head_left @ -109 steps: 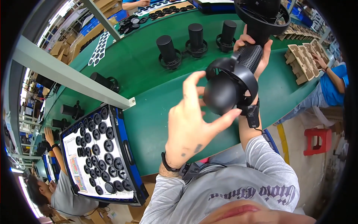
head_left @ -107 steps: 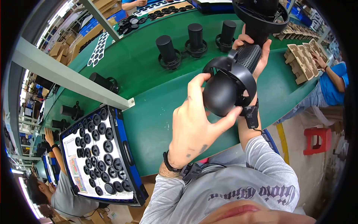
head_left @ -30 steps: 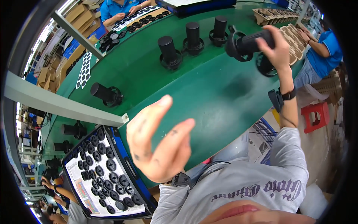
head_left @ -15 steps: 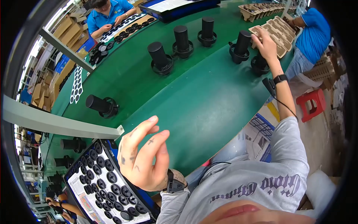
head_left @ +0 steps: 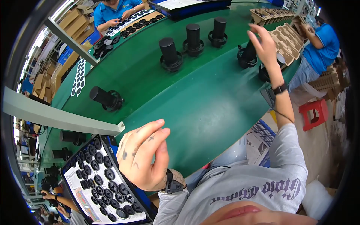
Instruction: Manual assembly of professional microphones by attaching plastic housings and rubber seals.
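Observation:
My right hand (head_left: 265,48) is open with its fingers stretched out, in front of a black cylinder on a round caged base (head_left: 247,59). It hides part of that unit's top; whether it touches it I cannot tell. A second such black unit (head_left: 264,72) stands just nearer, partly behind my wrist. My left hand (head_left: 142,155) hovers over the near left of the green table, fingers loosely bent and apart, nothing visible in it. Beside it lies a dark tray (head_left: 112,144) with a white sheet and several round black parts (head_left: 108,174).
More black units stand on the green surface (head_left: 170,56), and one lies tilted (head_left: 103,98). A pale metal beam (head_left: 63,118) crosses at left. Brown moulded trays (head_left: 287,39) sit far right. Two co-workers in blue shirts (head_left: 107,17) work across and at right. A red stool (head_left: 314,114) stands on the floor.
My right hand has moved away from the nearer black unit toward the one beside it, its fingers straightening. My left hand has barely moved. The whole view has shifted slightly.

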The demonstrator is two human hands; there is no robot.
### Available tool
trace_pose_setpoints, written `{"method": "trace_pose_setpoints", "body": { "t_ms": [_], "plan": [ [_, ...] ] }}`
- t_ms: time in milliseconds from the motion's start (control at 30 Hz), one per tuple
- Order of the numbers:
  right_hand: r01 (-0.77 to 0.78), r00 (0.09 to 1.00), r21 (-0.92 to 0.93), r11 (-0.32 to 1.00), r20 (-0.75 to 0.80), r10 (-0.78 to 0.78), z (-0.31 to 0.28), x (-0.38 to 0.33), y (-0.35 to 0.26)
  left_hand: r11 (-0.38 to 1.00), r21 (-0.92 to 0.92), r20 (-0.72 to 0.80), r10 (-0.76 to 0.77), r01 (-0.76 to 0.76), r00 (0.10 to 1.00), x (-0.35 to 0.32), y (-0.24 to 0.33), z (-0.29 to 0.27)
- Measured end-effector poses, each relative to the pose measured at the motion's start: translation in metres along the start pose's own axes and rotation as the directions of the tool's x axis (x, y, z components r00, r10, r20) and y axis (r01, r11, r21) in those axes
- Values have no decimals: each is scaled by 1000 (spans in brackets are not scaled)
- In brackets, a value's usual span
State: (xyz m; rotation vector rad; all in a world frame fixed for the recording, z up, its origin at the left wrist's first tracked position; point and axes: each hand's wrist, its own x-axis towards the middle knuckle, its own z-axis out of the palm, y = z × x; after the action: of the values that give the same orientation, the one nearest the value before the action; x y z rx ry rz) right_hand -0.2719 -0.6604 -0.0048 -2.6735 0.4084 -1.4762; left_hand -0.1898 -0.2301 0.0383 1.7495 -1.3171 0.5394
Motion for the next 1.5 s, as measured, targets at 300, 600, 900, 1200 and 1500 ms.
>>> {"method": "trace_pose_setpoints", "body": {
  "t_ms": [300,600,900,1200,1500],
  "plan": [
    [-191,882,-421,887,322,343,175,76,67,997,-9,-21,75,-75,997,-2,1,-8],
    [95,884,-195,976,467,7,142,109,17,997,-56,-65,55,-59,996,-7,0,-16],
    [-29,681,-57,998,730,62,137,76,-24,998,-42,-101,40,-44,994,-7,4,-8],
    [-404,909,824,396,410,75,-4,19,-51,786,-218,-52,-602,579,797,10,24,6],
    [-295,949,878,-377,317,-5,44,-17,-163,922,-266,-252,-350,283,902,2,37,46]
  ]
}}
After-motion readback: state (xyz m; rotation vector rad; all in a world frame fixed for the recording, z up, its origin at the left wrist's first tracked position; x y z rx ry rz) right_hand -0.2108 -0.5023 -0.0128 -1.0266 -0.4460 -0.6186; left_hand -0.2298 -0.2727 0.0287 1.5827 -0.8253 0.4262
